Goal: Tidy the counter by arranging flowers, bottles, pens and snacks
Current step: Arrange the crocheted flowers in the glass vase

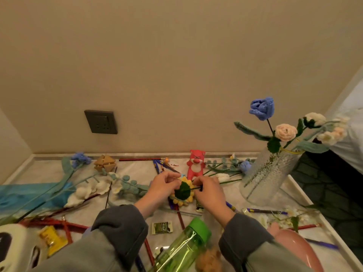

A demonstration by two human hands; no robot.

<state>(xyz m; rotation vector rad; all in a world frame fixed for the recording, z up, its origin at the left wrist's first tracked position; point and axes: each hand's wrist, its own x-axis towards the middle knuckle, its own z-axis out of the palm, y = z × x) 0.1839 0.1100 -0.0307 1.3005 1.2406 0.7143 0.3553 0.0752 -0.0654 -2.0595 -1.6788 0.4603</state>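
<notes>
A crocheted sunflower (183, 190) with yellow petals and a green back is held over the middle of the counter. My left hand (164, 185) pinches its upper left edge. My right hand (208, 190) grips its dark stem at the right. A ribbed glass vase (265, 173) stands at the right, holding a blue rose (262, 107), a pink rose and white blossoms. More crocheted flowers (86, 185) lie on the counter at the left. A green bottle (184, 250) lies tilted at the bottom. Pens and pencils (159, 165) lie scattered about.
A red bear figure (196, 163) stands at the back wall, just behind my hands. A snack packet (162, 227) and a yellow packet (52, 239) lie near the front. A pink bowl (298, 250) sits at the bottom right. A wall socket (101, 121) is at the left.
</notes>
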